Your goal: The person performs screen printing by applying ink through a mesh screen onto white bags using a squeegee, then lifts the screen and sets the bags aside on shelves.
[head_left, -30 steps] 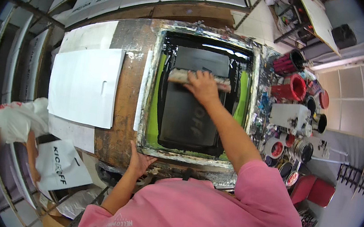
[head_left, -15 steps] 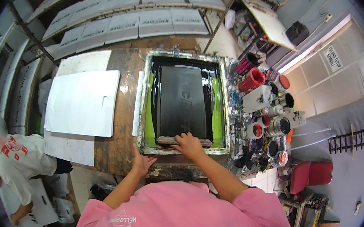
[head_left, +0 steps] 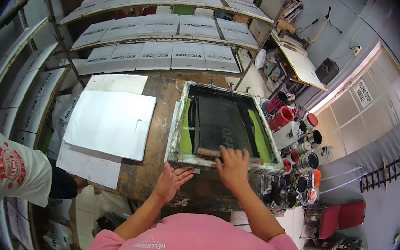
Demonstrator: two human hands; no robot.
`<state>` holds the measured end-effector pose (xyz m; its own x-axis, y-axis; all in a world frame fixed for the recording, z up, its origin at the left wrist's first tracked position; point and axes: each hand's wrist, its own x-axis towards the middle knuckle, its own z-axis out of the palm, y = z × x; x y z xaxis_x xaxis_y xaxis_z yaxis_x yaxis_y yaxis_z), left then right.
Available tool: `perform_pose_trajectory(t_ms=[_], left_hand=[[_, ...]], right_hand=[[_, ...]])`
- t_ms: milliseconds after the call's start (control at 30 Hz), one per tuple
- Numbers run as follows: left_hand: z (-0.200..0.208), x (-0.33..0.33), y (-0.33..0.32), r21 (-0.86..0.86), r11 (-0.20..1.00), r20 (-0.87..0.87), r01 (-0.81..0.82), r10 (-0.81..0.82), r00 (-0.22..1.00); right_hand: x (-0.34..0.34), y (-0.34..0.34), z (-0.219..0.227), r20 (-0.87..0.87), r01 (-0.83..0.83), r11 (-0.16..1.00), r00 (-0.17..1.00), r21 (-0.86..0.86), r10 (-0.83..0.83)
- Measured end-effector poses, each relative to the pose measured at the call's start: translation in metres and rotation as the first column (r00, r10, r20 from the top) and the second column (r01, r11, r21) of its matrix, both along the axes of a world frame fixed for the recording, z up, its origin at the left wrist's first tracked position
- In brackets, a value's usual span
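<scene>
A printing screen (head_left: pixel 176 130) with a paint-spattered frame lies at the middle of the table, its near side seemingly lifted. Black ink covers most of its mesh, with bright green strips along both sides. My right hand (head_left: pixel 234 171) grips the wooden handle of a squeegee (head_left: pixel 208 152) at the screen's near end. Just below the frame's near left corner, my left hand (head_left: pixel 172 183) is open, palm up, fingertips at the frame's underside; whether they bear its weight I cannot tell. A stack of white bags (head_left: pixel 107 122) with a handle slot lies left of the screen.
Ink pots and a red tub (head_left: pixel 281 117) crowd the table's right side. Racks of printed white bags (head_left: pixel 154 54) stand beyond the table, with more at left. A co-worker in a white shirt (head_left: pixel 20 169) stands at the left. Red chairs (head_left: pixel 342 219) are at right.
My view has shifted. The screen's near side has risen, and my left hand has turned palm up below it. My right hand stays on the squeegee. The co-worker's arm now reaches toward the left rack.
</scene>
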<state>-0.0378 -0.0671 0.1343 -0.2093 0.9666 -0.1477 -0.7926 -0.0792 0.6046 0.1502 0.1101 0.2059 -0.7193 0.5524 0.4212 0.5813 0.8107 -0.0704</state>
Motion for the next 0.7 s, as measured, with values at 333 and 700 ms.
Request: perform_pose_trajectory(t_ms=[333, 700], left_hand=[[-0.058, -0.014, 0.073, -0.265, 0.877, -0.887, -0.400, -0.385, -0.256], [-0.121, 0.017, 0.076, -0.449, 0.787, -0.742, -0.422, -0.592, -0.315]], right_hand=[[-0.055, 0.100, 0.131, -0.119, -0.027, 0.997, 0.992, 0.078, 0.036], [-0.082, 0.154, 0.182, -0.187, -0.045, 0.998, 0.981, 0.042, 0.052]])
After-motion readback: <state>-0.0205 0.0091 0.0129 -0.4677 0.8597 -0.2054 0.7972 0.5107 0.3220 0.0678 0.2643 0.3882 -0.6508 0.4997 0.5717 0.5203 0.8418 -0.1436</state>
